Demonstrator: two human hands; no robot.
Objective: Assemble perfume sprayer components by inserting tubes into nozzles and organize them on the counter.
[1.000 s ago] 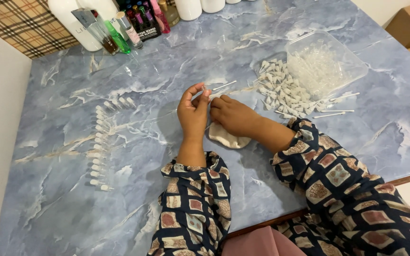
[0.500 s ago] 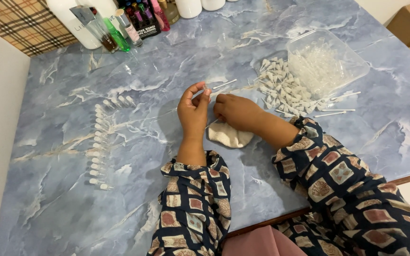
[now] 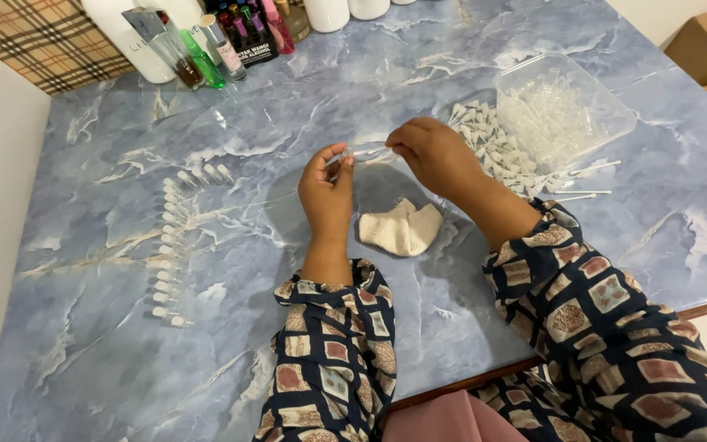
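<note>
Blue marble table (image 3: 206, 360) filling frame. Clear plastic tray (image 3: 615, 110) sitting upper right, white caps pile (image 3: 484, 143) beside it. Cream cloth (image 3: 403, 229) lying at center. Left hand (image 3: 326, 192) and right hand (image 3: 431, 155) both pinching one thin clear tube (image 3: 367, 152) above the cloth.

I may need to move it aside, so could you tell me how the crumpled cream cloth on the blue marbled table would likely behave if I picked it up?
The crumpled cream cloth looks soft and folded, so it would probably flop and sag. It seems thin, so likely light. Lying flat on the blue marbled table, it should not roll.
</note>
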